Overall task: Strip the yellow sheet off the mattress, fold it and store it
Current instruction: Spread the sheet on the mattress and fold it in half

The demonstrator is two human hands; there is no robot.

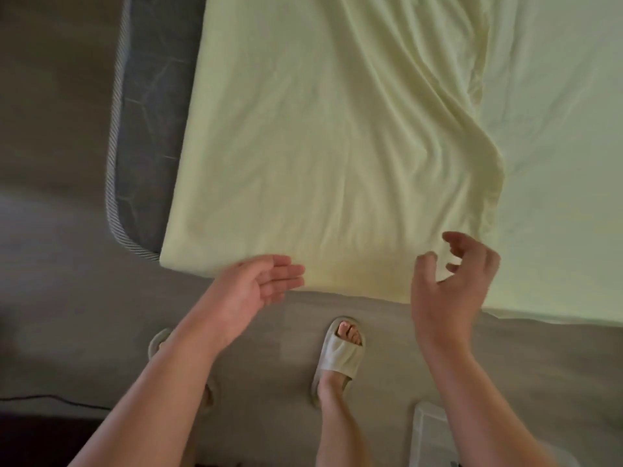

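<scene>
Left hand (256, 284) flat, right hand (455, 281) loosely curled, over yellow sheet (320, 146)

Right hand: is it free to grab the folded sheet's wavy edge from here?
Probably yes. The right hand hovers open and empty just short of the yellow sheet, whose wavy edge lies directly beyond its fingers with nothing between.

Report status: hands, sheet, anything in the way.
Left hand open, fingers straight at the near edge of the yellow sheet. Right hand open, fingers loosely curled, holding nothing. Sheet doubled over on the mattress, left strip bare. Nothing blocking.
</scene>
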